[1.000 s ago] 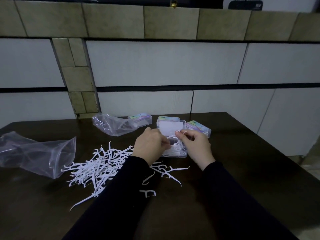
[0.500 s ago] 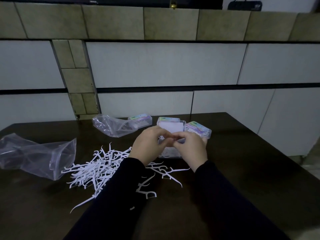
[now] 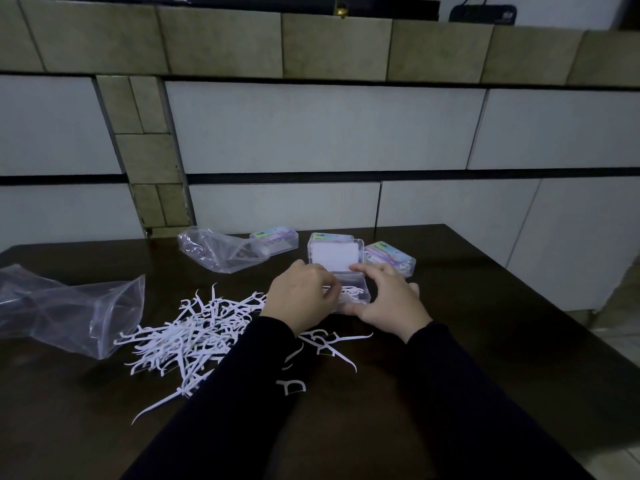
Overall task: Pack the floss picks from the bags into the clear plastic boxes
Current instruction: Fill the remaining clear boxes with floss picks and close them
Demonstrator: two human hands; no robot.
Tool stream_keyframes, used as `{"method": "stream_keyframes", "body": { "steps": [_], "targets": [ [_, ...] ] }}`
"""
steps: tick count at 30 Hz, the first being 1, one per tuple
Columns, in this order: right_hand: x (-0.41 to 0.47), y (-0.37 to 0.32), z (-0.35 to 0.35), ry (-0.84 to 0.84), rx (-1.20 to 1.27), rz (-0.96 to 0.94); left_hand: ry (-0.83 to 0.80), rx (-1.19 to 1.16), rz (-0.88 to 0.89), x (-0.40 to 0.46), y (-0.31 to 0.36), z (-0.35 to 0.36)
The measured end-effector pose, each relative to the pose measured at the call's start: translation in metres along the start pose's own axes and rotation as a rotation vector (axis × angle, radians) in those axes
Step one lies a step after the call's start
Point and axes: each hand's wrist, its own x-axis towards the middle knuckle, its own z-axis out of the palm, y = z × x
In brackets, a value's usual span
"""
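Now both hands frame the open clear plastic box (image 3: 348, 292), far centre on the dark wooden table (image 3: 485, 341); half a second ago they met, pinched together, above it. Left hand (image 3: 299, 301): fingers curled over the box's left side, whether they grip a pick cannot be told. Right hand (image 3: 388, 303): fingers spread loosely, touching the box's right and near edges. White floss picks (image 3: 349, 292) lie inside; lid (image 3: 335, 254) tilted up, white-lined. Loose pile of thin white hooked floss picks (image 3: 187, 334) near left. Crumpled clear plastic bag (image 3: 65, 310) at left, another (image 3: 221, 251) farther back. Three closed boxes with pastel labels (image 3: 275, 239) behind, unchanged.
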Motion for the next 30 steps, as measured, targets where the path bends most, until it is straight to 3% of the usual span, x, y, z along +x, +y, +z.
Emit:
{"method": "stream_keyframes", "body": {
  "steps": [4,10,16,30],
  "targets": [
    [-0.002,-0.001,-0.001,-0.013,0.012,0.004,-0.118,-0.018,-0.066,0.001,-0.004,0.003],
    [-0.002,0.001,-0.001,-0.013,-0.012,0.039,-0.083,-0.028,-0.106,0.001,-0.012,-0.01],
    [-0.003,0.002,-0.003,-0.018,0.012,0.047,-0.214,-0.09,-0.067,-0.001,0.0,-0.013],
    [-0.013,-0.01,-0.006,0.003,-0.109,0.033,-0.139,-0.068,-0.097,-0.003,0.002,-0.02]
  ]
}}
